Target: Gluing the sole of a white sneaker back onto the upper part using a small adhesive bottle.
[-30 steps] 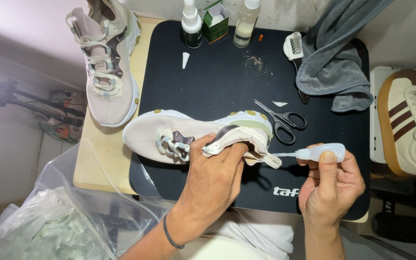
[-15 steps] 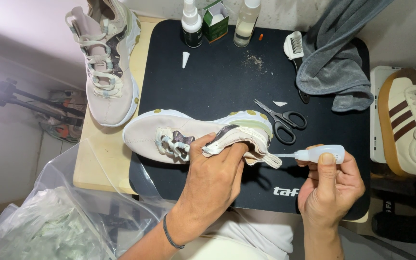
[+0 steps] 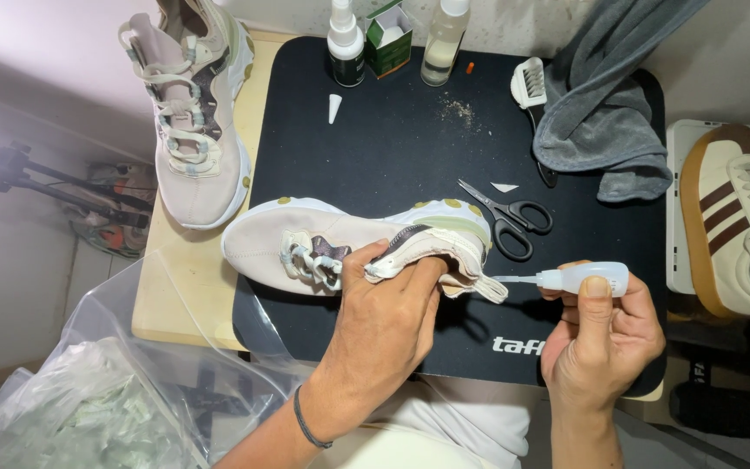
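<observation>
Sneaker (image 3: 349,239) lying on its side on a black mat (image 3: 392,148). Left hand (image 3: 384,317) grips its collar, fingers closed around the fabric. Right hand (image 3: 601,334) is closed around a small glue bottle (image 3: 579,279), the nozzle touching the heel. Scissors (image 3: 509,213) lie just beyond the shoe.

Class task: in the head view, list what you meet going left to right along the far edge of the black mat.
Dark-capped spray bottle → small green box → clear bottle of yellowish liquid → white brush → grey towel.
</observation>
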